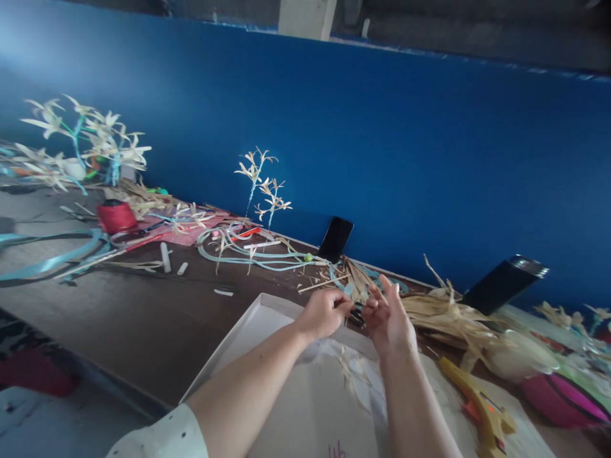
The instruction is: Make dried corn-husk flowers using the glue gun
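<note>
My left hand (327, 313) is closed in a pinch above the far edge of a shallow white box (260, 312). What its fingertips hold is too small to make out. My right hand (387, 321) is just beside it, palm turned up, some fingers raised apart and others partly curled. A small dark item (357, 313) shows between the two hands; I cannot tell whether either hand touches it. Pale dried husk strips (434, 312) lie beyond and right of my right hand. Inside the box, under my wrists, is a pale husk piece (351, 375).
A yellow glue gun (477, 404) lies at right, near a magenta pouch (563, 397). A black flask (506, 283) and a phone (337, 238) lean by the blue wall (429, 159). Light-blue cord (248, 261), husk flowers (260, 172) and a red thread spool (116, 217) occupy the left.
</note>
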